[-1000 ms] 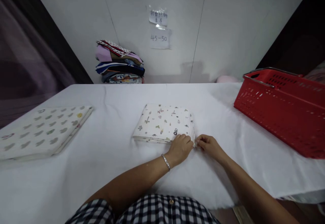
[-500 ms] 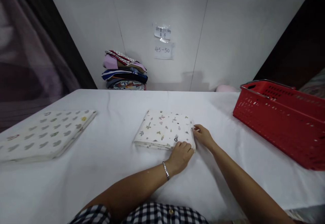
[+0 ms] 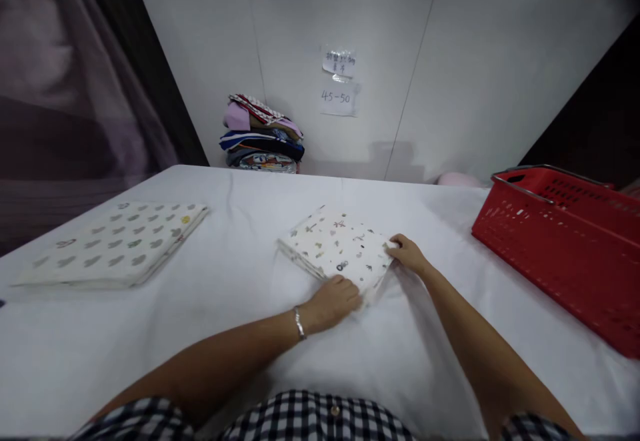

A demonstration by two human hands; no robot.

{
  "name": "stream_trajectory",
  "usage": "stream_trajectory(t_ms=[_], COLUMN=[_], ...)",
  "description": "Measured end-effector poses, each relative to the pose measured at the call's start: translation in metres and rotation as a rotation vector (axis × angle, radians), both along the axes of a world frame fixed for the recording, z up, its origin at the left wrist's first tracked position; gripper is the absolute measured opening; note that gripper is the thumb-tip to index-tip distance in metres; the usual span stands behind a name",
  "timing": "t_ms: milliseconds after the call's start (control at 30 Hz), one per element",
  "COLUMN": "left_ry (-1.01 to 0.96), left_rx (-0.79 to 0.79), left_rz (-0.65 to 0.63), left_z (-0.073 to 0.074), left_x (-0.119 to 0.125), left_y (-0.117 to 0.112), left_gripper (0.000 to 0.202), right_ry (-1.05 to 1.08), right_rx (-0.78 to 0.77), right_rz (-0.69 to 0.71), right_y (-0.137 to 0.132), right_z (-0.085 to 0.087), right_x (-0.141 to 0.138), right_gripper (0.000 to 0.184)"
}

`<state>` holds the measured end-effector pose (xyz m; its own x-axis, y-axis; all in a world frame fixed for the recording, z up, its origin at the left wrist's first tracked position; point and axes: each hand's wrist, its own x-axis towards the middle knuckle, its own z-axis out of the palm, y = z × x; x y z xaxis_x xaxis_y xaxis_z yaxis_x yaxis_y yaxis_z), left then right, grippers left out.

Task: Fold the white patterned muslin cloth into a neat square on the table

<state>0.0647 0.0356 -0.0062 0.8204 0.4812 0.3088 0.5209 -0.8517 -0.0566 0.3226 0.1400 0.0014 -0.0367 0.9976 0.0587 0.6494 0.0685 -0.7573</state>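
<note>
A folded white cloth (image 3: 345,244) with small leaf and insect prints lies on the white-covered table, turned at a slant. My left hand (image 3: 334,302), with a silver bracelet at the wrist, grips its near corner; the fingertips are partly hidden at the edge. At the right corner, my right hand (image 3: 407,254) pinches the cloth between thumb and fingers. That side looks slightly raised from the table. Farther left lies a second folded cloth (image 3: 115,244), white with rows of grey shapes and a yellow spot; neither hand touches it.
A red plastic basket (image 3: 555,247) with a metal handle stands on the right of the table (image 3: 225,334). Against the wall at the back is a stack of folded clothes (image 3: 263,137). Paper signs (image 3: 339,99) are taped to the wall. A purplish curtain (image 3: 75,94) hangs at left.
The printed cloth has turned from nearly square-on to a slant, both hands moving with it. My left hand has shifted left and nearer; my right hand now pinches the right corner. The view has swung left.
</note>
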Motion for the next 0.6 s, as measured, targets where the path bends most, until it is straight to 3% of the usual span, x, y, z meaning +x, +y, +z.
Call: stream_trajectory(t_ms=[133,233,333,400,500,600], left_ry=[-0.052,-0.103,-0.157,-0.191,-0.254,-0.295], left_rx=[-0.162,-0.235,-0.259,-0.268,-0.261,-0.239], left_rz=[0.155,0.206,0.218,0.242,0.278,0.291], left_z=[0.012,0.021,0.026,0.027,0.024,0.017], left_x=[-0.061,-0.086,-0.089,-0.083,-0.07,-0.058], left_y=[0.011,0.01,0.001,-0.005,-0.01,-0.01], left_gripper=[0.021,0.034,0.04,0.031,0.018,0.017], right_ry=[-0.083,-0.037,-0.031,-0.095,-0.234,-0.364], right_rx=[0.005,0.034,0.163,0.278,0.42,0.48], right_rz=[-0.032,0.011,0.042,0.097,0.215,0.302], right_y=[-0.074,-0.112,-0.125,-0.125,-0.121,-0.117], right_z=[-0.007,-0.01,-0.011,-0.009,-0.004,0.003], right_x=[-0.001,-0.005,-0.003,-0.001,-0.001,-0.005], right_gripper=[0.029,0.031,0.033,0.031,0.026,0.026])
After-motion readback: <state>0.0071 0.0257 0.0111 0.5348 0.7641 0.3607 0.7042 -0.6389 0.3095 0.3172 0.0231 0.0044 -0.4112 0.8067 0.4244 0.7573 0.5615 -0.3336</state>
